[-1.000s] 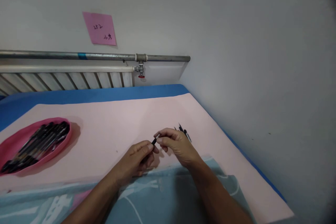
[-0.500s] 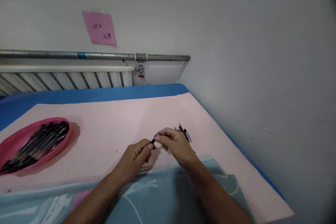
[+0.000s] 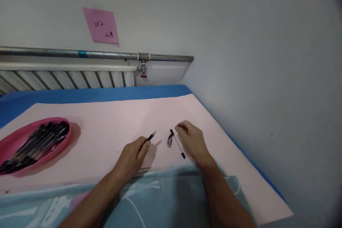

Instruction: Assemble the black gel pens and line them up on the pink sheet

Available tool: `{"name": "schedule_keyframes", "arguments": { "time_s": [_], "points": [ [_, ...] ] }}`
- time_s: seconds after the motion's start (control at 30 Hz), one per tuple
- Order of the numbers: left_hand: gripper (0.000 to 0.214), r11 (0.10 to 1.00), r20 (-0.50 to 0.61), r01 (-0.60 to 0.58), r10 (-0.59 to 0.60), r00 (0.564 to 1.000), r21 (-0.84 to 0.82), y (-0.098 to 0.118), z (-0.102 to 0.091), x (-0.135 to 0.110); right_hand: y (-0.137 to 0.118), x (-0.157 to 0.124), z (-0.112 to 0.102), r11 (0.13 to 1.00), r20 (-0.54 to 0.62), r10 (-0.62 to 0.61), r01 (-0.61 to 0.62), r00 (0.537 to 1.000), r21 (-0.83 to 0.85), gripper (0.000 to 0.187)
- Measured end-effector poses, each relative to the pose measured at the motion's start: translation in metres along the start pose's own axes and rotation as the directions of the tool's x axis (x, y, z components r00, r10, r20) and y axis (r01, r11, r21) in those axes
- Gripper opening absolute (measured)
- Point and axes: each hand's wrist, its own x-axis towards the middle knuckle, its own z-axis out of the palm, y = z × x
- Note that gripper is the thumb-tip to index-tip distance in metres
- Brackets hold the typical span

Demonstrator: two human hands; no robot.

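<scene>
My left hand (image 3: 132,156) is closed on a black pen barrel (image 3: 148,138), its tip pointing up and to the right above the pink sheet (image 3: 120,121). My right hand (image 3: 192,141) rests curled on the sheet just to the right; whether its fingers hold anything is hidden. Between the two hands lie a thin pen refill (image 3: 178,145) and a small black pen cap (image 3: 169,140) on the sheet.
A pink oval tray (image 3: 16,139) holding several black pens sits at the left. A radiator (image 3: 66,78) and a metal pipe (image 3: 107,55) run along the back wall, with a pink note (image 3: 100,26) above. The right wall stands close to the table's edge. Patterned teal cloth (image 3: 160,199) covers the near side.
The hands have come apart. My right hand moved right and down to the sheet, and a refill and cap now lie between the hands. My left hand keeps the barrel.
</scene>
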Motion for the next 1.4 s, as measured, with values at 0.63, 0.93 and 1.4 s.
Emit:
{"name": "schedule_keyframes", "arguments": {
  "time_s": [0.63,0.93,1.4],
  "points": [
    [0.030,0.991,0.136,0.044,-0.027,0.990,-0.124,0.007,0.003,-0.002,-0.004,-0.006,0.023,0.948,0.100,0.021,-0.051,0.995,0.314,0.027],
    [0.031,0.971,0.157,0.089,-0.055,0.986,-0.220,0.008,0.004,-0.001,-0.014,-0.014,0.028,0.701,0.195,0.018,-0.152,0.981,0.697,0.024],
    [0.031,0.937,0.082,0.079,-0.054,0.995,-0.341,-0.001,0.010,0.002,-0.014,-0.018,0.029,0.832,0.419,-0.044,-0.199,0.907,0.518,0.017]
  ]
}}
